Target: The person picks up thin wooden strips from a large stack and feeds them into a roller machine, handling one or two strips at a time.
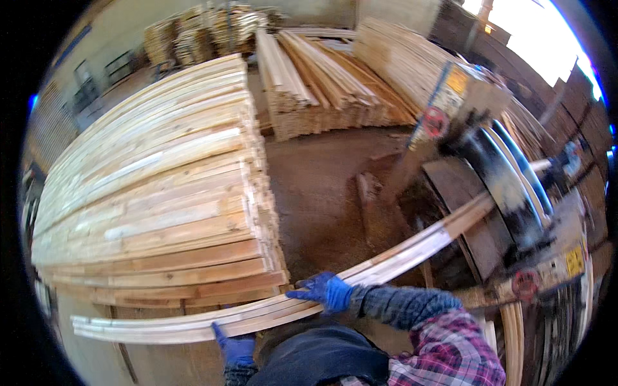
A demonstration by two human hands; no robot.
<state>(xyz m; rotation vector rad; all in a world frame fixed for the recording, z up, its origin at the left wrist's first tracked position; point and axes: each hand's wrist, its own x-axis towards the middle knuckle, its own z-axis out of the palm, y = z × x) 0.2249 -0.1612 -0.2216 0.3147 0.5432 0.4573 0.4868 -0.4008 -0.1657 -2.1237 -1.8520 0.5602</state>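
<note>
Several long, pale wooden boards [277, 311] lie side by side in front of me, running from the lower left up to the machine on the right. My left hand [237, 349], in a blue glove, grips their near edge from below, thumb against the side. Further right along the boards, my right hand [322, 291], also blue-gloved, is closed over them from above. Their far ends reach in under the machine's dark, rounded hood [499, 186]; what they touch inside is hidden.
A large stack of boards [148, 186] stands at my left, close beyond the held ones. More stacked timber [328, 109] lies further back. The machine's side panel [541, 276] bounds the right. Brown floor [315, 180] with scraps lies between stack and machine.
</note>
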